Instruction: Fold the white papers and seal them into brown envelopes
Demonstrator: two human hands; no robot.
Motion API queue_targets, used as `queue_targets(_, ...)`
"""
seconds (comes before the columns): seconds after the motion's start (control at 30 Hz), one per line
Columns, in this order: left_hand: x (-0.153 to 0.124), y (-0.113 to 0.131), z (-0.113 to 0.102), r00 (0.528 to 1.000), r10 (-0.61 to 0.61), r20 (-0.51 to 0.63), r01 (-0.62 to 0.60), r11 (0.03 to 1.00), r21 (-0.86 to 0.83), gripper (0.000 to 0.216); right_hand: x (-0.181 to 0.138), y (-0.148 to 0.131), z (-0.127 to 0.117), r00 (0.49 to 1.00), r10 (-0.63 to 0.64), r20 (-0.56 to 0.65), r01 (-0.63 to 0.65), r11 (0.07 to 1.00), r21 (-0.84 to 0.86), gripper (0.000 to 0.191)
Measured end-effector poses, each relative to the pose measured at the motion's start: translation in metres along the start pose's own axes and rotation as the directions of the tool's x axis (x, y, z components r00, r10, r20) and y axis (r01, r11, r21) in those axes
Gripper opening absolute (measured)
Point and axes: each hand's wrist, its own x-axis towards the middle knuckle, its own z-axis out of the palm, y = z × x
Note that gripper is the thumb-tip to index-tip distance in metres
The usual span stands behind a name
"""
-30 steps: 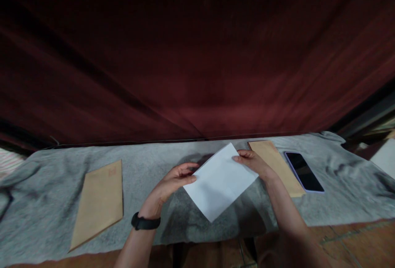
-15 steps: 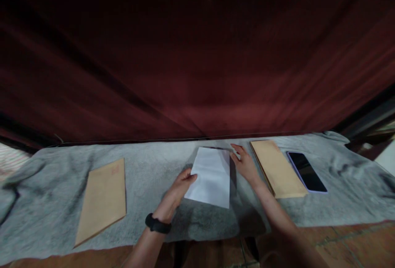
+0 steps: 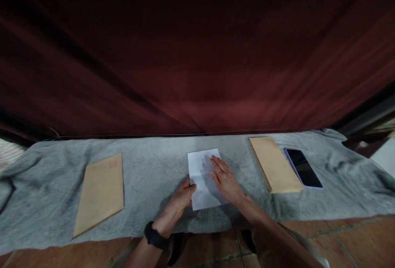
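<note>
A white sheet of paper point(image 3: 200, 163) with a faint crease across it lies in the middle of the grey cloth. My left hand point(image 3: 182, 196) grips its left edge, thumb on top and fingers underneath. A dark band circles that wrist. Across the right part of the sheet rests my right hand point(image 3: 224, 177), palm down with fingers stretched out flat. It covers part of the paper's right edge.
Grey cloth point(image 3: 154, 161) covers the table. Brown envelopes point(image 3: 101, 192) lie at the left, and a stack of brown envelopes point(image 3: 276, 167) at the right, beside a dark-screened phone point(image 3: 304, 168) in a purple case. A dark red curtain point(image 3: 197, 75) hangs behind.
My right hand has moved left and down from beside the paper onto its surface. The paper has turned slightly and shifted left, still in my left hand.
</note>
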Motion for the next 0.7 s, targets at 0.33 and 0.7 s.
queue_targets(0.33, -0.008, 0.013, -0.006, 0.882, 0.435, -0.184, -0.109, 0.566, 0.817, 0.02, -0.002, 0.007, 0.025, 0.999, 0.017, -0.029, -0.022, 0.985, -0.173, 0.058)
queue_targets(0.7, 0.037, -0.013, 0.048, 0.616, 0.74, 0.272, -0.404, 0.0, 0.915, 0.062, -0.005, 0.015, 0.028, 0.993, -0.114, 0.013, 0.112, 0.942, -0.316, 0.057)
